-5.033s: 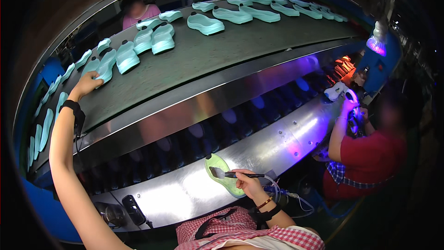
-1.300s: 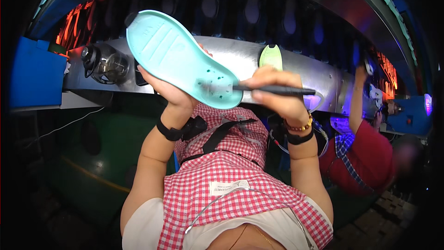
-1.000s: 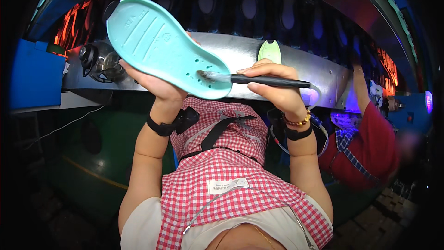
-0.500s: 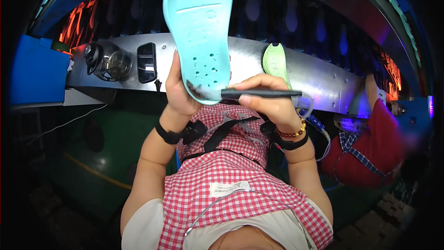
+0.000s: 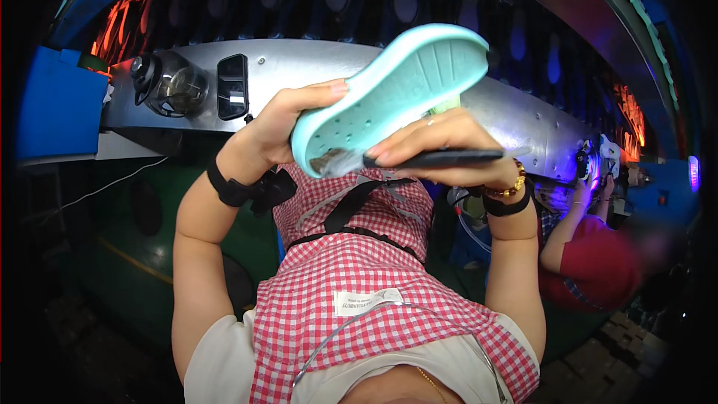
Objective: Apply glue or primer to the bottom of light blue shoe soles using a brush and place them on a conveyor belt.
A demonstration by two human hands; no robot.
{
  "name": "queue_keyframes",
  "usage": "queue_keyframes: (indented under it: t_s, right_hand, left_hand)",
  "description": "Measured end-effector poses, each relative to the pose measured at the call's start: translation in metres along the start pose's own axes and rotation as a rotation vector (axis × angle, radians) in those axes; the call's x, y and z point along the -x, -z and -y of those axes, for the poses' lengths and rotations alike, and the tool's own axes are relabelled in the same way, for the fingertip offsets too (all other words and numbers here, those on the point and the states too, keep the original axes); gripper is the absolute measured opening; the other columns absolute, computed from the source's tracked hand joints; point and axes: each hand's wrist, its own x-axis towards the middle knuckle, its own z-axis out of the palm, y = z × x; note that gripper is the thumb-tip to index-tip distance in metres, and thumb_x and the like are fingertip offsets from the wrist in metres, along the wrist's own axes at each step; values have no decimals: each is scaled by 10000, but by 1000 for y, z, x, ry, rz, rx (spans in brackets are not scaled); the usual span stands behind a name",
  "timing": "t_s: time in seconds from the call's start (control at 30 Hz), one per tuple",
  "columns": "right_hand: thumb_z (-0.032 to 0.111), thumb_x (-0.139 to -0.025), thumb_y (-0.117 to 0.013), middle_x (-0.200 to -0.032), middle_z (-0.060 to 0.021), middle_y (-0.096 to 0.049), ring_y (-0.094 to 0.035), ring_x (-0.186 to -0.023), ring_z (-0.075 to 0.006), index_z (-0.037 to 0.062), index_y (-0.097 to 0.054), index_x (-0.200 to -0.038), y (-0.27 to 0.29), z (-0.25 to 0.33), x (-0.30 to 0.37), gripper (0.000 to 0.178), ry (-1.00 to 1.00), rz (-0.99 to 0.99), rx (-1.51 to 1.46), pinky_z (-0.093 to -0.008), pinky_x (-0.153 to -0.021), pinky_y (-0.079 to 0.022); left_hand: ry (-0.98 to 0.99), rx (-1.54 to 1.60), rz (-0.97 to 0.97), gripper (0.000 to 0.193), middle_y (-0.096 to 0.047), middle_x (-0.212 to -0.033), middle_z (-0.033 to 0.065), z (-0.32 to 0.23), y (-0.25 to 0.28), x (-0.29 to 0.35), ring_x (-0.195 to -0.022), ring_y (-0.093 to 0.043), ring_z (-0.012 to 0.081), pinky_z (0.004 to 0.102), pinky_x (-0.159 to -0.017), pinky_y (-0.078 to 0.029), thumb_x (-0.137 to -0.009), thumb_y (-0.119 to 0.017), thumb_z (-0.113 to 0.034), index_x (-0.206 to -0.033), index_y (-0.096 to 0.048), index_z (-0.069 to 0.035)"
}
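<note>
A light-blue shoe sole (image 5: 378, 101) with small holes near one end is tilted in front of my chest. My left hand (image 5: 288, 121) grips that holed end, its thumb over the edge and the other fingers mostly hidden behind. My right hand (image 5: 449, 148) is closed round the black handle of a brush (image 5: 456, 157). The brush's pale bristles, blurred, press on the inner face of the sole at its near end, where a dark patch shows. Behind the right hand, a pale green sole (image 5: 446, 104) is mostly covered.
Across the front runs a metal bench (image 5: 183, 52). On its left are a clear jug (image 5: 168, 84) with a black lid and a black phone (image 5: 232, 87). Sole-shaped pieces hang in the dark machine beyond. A co-worker in a red top (image 5: 598, 262) works at right.
The light-blue sole has tipped over to the right and come lower, turning from upright to slanted. My left hand has shifted left with it; the brush stays at the holed end.
</note>
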Motion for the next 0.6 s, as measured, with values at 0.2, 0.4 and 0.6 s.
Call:
queue_keyframes:
  t_s: [0.2, 0.4, 0.6]
  right_hand:
    - [5, -690, -642, -921, -147, -630, -616, -871, -257, -21, -625, -867, 14, 11, 4, 180, 103, 152, 74, -322, -765, -488]
    - [-13, -685, -635, -905, -172, -627, -630, -828, -254, 9, -639, -852, 11, 9, 16, 169, 48, 175, 82, -301, -717, -501]
    - [-15, -671, -644, -912, -166, -628, -622, -859, -260, 0, -631, -855, 9, -10, 26, 185, 20, -17, 96, -314, -761, -492]
  left_hand:
    - [194, -60, -73, 478, -539, -1071, 169, -5, 21, 11, -880, -581, 201, 295, -718, -498, -831, -469, -282, -1182, -435, 40]
    - [110, -207, -254, 463, -585, -970, 185, -2, 1, 13, -797, -602, 214, 292, -692, -491, -800, -456, -273, -1106, -484, 73]
    - [-1, -182, -188, 513, -580, -970, 174, -9, 3, 24, -801, -593, 209, 283, -691, -483, -793, -476, -324, -1114, -475, 77]
